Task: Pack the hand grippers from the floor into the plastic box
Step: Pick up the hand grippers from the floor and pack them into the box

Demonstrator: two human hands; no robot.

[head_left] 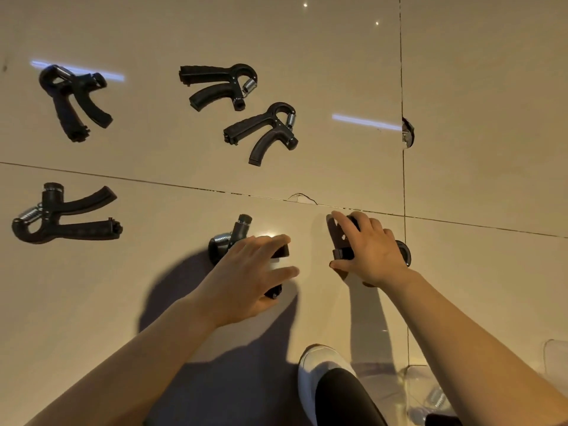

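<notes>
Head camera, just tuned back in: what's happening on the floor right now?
A person is reaching down with both hands. The left hand is closing over one hand gripper and the right hand is on another, both on the tiled floor. Four more grippers lie untouched farther out. The clear plastic box sits at the lower right, with what looks like a spring inside.

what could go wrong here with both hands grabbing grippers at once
1. The left hand lies flat over its gripper with fingers straight, so it may slip when lifted.
2. The plastic box sits low at the right, beside the white shoe; carrying two grippers there, the right hand could miss its rim.
</notes>
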